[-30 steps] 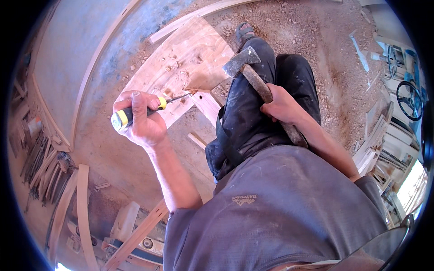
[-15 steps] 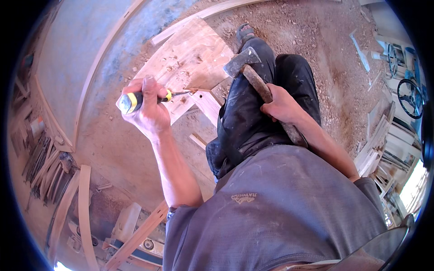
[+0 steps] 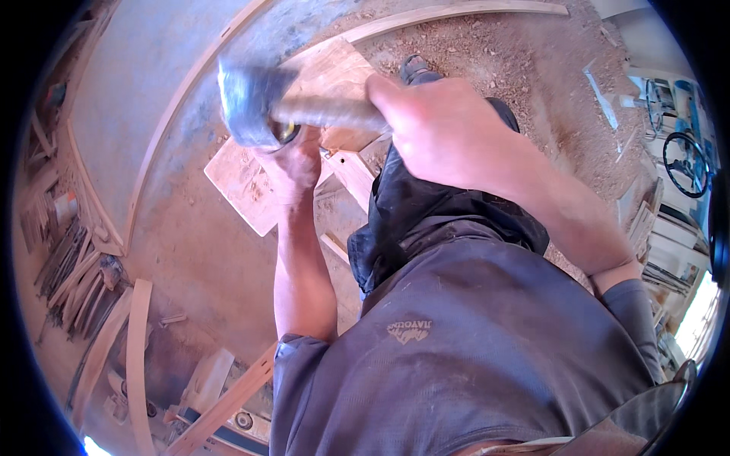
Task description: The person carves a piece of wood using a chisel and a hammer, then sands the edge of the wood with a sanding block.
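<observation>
My left hand (image 3: 295,173) is wrapped round a chisel (image 3: 287,132) with a black and yellow handle. The hatchet head covers most of that handle; the chisel's metal end shows beside a pale wooden piece (image 3: 354,176) that has a dark round hole. In my right hand (image 3: 437,133) I grip a hatchet (image 3: 255,102) by its wooden handle. Its head is blurred by motion and appears over the chisel's butt; whether they touch I cannot tell. Under the work lies a wide wooden board (image 3: 242,186) with chips on it.
A long curved wooden strip (image 3: 182,95) lies at the left, another (image 3: 456,11) along the far side. Cut sticks are piled (image 3: 72,277) at the far left. Chips and dust cover the ground (image 3: 551,99). A black steering wheel (image 3: 686,165) stands at the right.
My right hand has lifted the hatchet off my thigh and swung it left over the chisel. The left hand, still round the chisel, has shifted slightly right and turned the handle more upright.
</observation>
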`<control>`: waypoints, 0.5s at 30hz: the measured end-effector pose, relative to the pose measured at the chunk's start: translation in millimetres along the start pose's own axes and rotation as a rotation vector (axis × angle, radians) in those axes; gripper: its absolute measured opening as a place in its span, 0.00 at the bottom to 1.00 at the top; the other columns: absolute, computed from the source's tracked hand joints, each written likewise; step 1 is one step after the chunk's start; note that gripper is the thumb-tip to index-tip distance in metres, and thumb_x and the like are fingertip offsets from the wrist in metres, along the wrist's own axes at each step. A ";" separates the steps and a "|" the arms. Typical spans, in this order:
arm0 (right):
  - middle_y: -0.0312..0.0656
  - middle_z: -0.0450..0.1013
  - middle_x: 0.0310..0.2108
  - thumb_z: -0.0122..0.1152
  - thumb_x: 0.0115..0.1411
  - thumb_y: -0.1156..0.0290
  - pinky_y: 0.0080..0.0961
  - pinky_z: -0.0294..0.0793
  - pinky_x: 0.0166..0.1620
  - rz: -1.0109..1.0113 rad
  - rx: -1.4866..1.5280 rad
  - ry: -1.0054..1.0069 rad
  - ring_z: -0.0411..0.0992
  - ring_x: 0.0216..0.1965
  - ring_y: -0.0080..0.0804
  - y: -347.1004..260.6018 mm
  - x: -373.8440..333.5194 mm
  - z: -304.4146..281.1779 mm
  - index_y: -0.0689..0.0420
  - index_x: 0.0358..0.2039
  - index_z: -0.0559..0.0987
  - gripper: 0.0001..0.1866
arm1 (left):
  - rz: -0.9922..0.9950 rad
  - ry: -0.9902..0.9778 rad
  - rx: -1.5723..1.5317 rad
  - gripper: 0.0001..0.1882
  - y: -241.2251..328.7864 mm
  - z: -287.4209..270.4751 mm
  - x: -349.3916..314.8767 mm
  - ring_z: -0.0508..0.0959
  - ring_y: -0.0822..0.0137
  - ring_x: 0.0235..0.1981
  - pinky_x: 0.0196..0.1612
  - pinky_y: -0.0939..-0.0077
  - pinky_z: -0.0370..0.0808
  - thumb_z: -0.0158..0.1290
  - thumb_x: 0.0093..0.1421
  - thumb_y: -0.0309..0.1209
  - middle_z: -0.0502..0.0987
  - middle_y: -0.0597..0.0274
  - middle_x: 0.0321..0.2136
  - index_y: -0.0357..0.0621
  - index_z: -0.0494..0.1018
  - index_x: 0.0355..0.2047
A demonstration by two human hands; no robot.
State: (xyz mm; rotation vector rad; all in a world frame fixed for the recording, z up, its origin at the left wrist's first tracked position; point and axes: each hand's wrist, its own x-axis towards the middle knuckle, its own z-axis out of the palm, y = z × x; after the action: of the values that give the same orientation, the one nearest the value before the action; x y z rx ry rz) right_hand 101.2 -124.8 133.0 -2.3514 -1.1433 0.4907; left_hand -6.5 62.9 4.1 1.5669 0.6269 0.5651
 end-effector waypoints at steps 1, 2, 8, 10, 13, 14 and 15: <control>0.52 0.78 0.26 0.65 0.56 0.72 0.48 0.77 0.33 -0.065 -0.065 -0.036 0.79 0.31 0.55 1.5 3.0 5.1 0.60 0.44 0.71 0.17 | 0.050 0.002 -0.005 0.08 -4.9 -2.0 1.7 0.75 0.77 0.25 0.31 0.79 0.73 0.67 0.61 0.26 0.77 0.70 0.23 0.40 0.76 0.30; 0.52 0.78 0.25 0.65 0.56 0.72 0.49 0.77 0.34 -0.130 -0.130 -0.074 0.80 0.31 0.55 1.1 4.8 7.2 0.60 0.45 0.71 0.17 | 0.062 0.019 -0.031 0.07 -9.2 -2.8 -0.4 0.75 0.76 0.27 0.32 0.79 0.73 0.65 0.61 0.25 0.78 0.69 0.25 0.39 0.76 0.30; 0.51 0.78 0.24 0.66 0.52 0.73 0.50 0.77 0.35 -0.062 0.059 0.098 0.79 0.30 0.56 -13.0 -9.6 10.9 0.61 0.44 0.72 0.19 | -0.001 -0.003 -0.040 0.09 -9.1 -2.2 -5.7 0.74 0.78 0.27 0.33 0.80 0.72 0.66 0.60 0.24 0.76 0.71 0.24 0.41 0.75 0.28; 0.52 0.78 0.24 0.66 0.52 0.73 0.50 0.77 0.35 -0.043 0.058 0.087 0.79 0.30 0.56 -13.5 -11.1 9.2 0.61 0.44 0.72 0.19 | -0.016 -0.026 -0.034 0.09 -4.9 0.1 -1.9 0.74 0.78 0.27 0.33 0.80 0.72 0.66 0.60 0.25 0.76 0.71 0.24 0.41 0.75 0.29; 0.55 0.77 0.24 0.65 0.53 0.73 0.51 0.76 0.35 -0.002 0.022 0.005 0.79 0.30 0.58 -1.5 -13.0 20.7 0.62 0.43 0.72 0.18 | -0.004 0.007 -0.063 0.07 -12.0 -3.2 0.5 0.74 0.79 0.27 0.33 0.81 0.72 0.65 0.62 0.25 0.77 0.69 0.26 0.42 0.76 0.30; 0.56 0.76 0.24 0.65 0.53 0.73 0.51 0.76 0.35 0.012 0.048 0.020 0.79 0.31 0.59 1.1 -13.4 23.0 0.63 0.43 0.72 0.17 | -0.012 0.028 -0.074 0.07 -8.0 -4.5 0.4 0.74 0.79 0.27 0.33 0.81 0.72 0.65 0.62 0.25 0.78 0.69 0.27 0.42 0.77 0.30; 0.57 0.76 0.24 0.64 0.53 0.73 0.51 0.76 0.35 0.023 0.078 0.030 0.78 0.31 0.59 5.0 -13.8 27.6 0.63 0.42 0.72 0.17 | -0.014 0.039 -0.121 0.07 2.9 -1.6 -4.4 0.75 0.78 0.26 0.32 0.80 0.73 0.65 0.62 0.26 0.78 0.67 0.26 0.42 0.77 0.29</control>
State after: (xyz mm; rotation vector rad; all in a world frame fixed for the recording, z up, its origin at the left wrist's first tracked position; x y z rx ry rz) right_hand 82.3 -131.4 109.0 -2.2999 -1.0656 0.4974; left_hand -10.7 60.8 7.1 1.4395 0.6220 0.6134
